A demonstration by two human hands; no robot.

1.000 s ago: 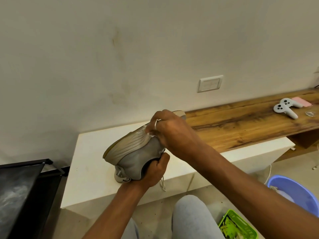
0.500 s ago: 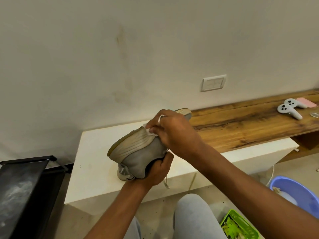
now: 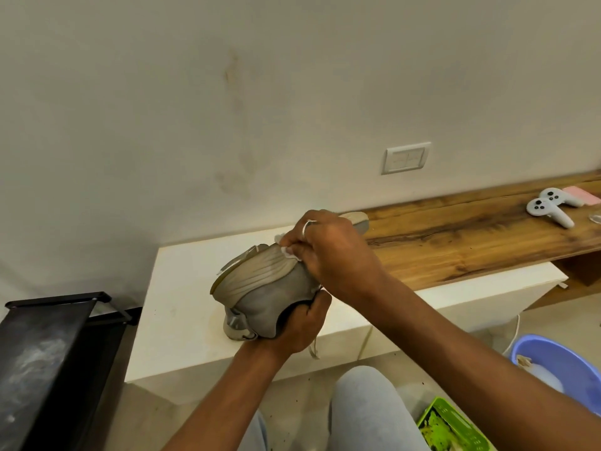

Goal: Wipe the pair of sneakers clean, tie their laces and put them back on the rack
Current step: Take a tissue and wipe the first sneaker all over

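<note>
A grey sneaker (image 3: 270, 297) with a ribbed beige sole is held on its side above the white bench (image 3: 182, 307), sole turned up and away from me. My left hand (image 3: 302, 327) grips it from below at the opening. My right hand (image 3: 328, 252) pinches a small white wipe (image 3: 286, 250) against the sole's edge. A second sneaker (image 3: 235, 327) sits on the bench just behind the held one, mostly hidden. A loose lace (image 3: 313, 348) dangles under my left hand. The black shoe rack (image 3: 48, 353) stands at the lower left.
A wooden shelf (image 3: 471, 242) runs right from the bench, carrying two white controllers (image 3: 549, 209) and a pink item (image 3: 583, 195). A blue basin (image 3: 562, 369) with water and a green basket (image 3: 452, 431) sit on the floor at the lower right. My knee (image 3: 367, 411) is below.
My right hand with the wipe has slid a little along the sole's edge. The sneaker stays in my left hand's grip, tilted slightly more.
</note>
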